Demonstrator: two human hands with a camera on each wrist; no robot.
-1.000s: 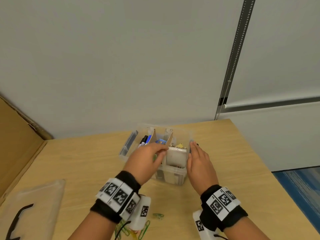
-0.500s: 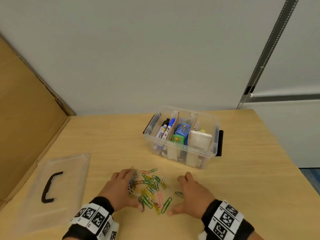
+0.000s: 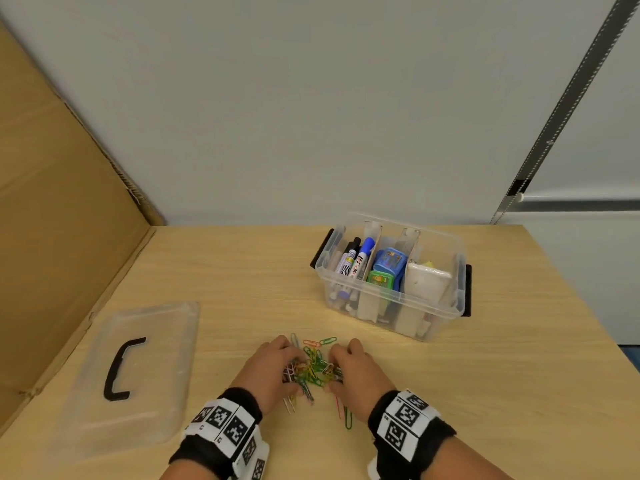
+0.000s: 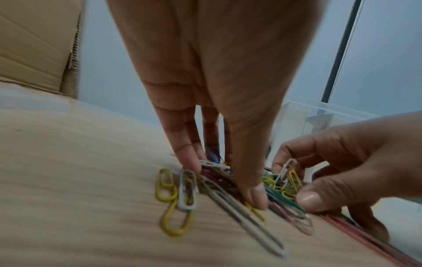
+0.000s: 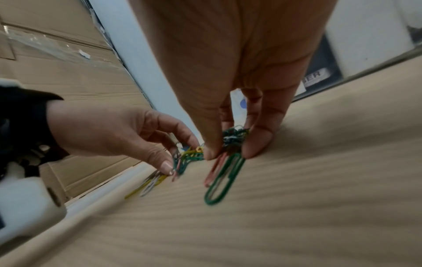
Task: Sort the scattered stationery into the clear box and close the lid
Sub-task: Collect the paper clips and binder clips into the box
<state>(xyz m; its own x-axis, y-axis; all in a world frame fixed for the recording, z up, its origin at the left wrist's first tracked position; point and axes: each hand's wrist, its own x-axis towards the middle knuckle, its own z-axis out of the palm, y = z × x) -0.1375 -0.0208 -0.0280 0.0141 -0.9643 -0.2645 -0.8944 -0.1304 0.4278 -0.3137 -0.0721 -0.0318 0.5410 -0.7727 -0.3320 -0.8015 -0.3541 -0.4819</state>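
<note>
Coloured paper clips (image 3: 313, 367) lie heaped on the wooden table near its front edge. My left hand (image 3: 273, 370) pinches the heap's left side between thumb and fingers (image 4: 222, 180). From the right, my right hand (image 3: 353, 372) pinches a tangle of clips (image 5: 231, 151), and a large green clip (image 5: 223, 180) trails from it onto the table. A few clips (image 4: 182, 191) lie loose beside the fingers. The clear box (image 3: 391, 301) stands open behind and to the right, holding markers (image 3: 356, 261), small blue and green items (image 3: 388, 265) and a white block (image 3: 426, 282) in separate compartments.
The clear lid (image 3: 162, 358) with a black handle (image 3: 119, 368) lies flat at the left. A cardboard sheet (image 3: 52, 220) leans along the table's left side. A wall stands behind the table. The table's right edge (image 3: 588, 323) drops to the floor.
Both hands left the box, came back to the near table, and closed in from either side, drawing the scattered clips into a tight heap that they now pinch.
</note>
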